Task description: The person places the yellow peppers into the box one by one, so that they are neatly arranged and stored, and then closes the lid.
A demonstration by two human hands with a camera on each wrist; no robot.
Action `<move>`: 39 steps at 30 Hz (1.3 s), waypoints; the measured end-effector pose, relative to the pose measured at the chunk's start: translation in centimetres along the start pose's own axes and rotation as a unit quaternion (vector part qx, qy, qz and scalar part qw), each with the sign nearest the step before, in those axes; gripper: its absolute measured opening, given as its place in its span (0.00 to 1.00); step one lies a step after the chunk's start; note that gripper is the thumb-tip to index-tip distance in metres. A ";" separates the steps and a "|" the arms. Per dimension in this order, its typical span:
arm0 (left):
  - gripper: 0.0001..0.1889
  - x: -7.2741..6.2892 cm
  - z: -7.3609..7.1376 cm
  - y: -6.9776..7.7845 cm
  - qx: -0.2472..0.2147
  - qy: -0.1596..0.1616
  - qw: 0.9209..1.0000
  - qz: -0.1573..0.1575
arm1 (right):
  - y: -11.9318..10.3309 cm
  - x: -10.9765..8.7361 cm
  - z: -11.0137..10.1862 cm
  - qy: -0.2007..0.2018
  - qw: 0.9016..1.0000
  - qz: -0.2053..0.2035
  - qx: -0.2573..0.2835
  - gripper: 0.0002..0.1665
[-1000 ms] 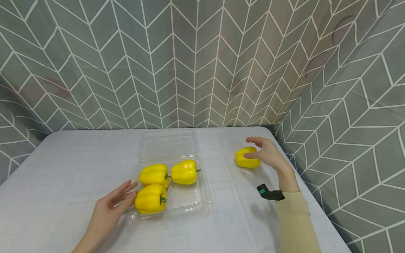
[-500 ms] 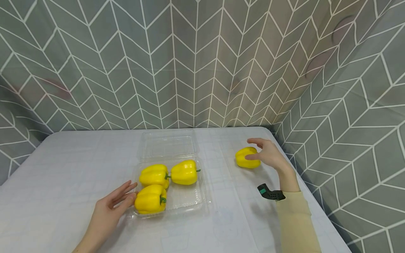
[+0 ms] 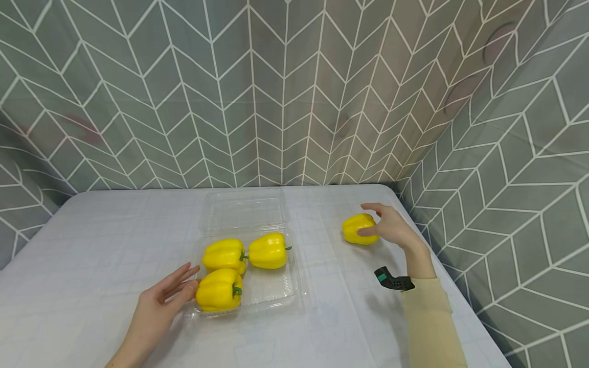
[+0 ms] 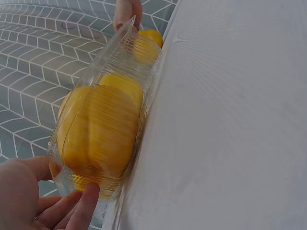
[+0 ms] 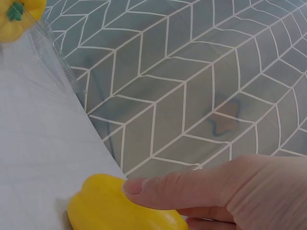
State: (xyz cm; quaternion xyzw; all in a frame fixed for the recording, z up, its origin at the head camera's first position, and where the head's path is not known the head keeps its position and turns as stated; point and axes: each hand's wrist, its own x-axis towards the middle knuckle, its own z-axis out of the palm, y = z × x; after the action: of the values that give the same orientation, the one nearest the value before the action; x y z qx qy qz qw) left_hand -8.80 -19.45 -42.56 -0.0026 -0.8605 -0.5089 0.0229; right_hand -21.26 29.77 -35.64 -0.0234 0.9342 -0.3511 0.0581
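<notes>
Three yellow bell peppers lie in a clear plastic clamshell box: a back-left pepper [image 3: 223,254], a right-hand pepper [image 3: 268,250] and a front-left pepper [image 3: 216,290]. My left hand [image 3: 160,296] touches the box's left side with thumb and fingertips, fingers fairly straight. In the left wrist view a fingertip [image 4: 91,194] presses the ribbed outer wall. To the right, on the cloth, rests a separate yellow bell pepper [image 3: 353,228]. My right hand [image 3: 389,224] is spread around its right end. The thumb [image 5: 136,186] overlaps its top in the right wrist view; the other fingers arch past its far side.
The clear lid [image 3: 244,212] lies folded back toward the far table edge. A white cloth [image 3: 101,240] covers the table. Patterned grey curtains [image 3: 267,92] stand behind it and along the right side. A black band [image 3: 393,281] sits on my right wrist.
My right hand has shifted slightly to the right and nearer to me, its thumb lower over the lone pepper. That pepper, the box and my left hand look unmoved.
</notes>
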 end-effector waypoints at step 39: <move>0.32 -0.1 0.0 0.2 0.007 0.006 1.000 0.016 | 1.0 0.6 0.8 -0.029 1.000 0.007 0.003 0.47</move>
State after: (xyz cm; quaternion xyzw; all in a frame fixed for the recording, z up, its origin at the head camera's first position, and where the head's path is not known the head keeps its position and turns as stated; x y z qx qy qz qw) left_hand -8.67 -19.37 -42.41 -0.0133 -0.8637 -0.5025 0.0369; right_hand -21.73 29.92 -36.94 -0.0270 0.9311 -0.3530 0.0878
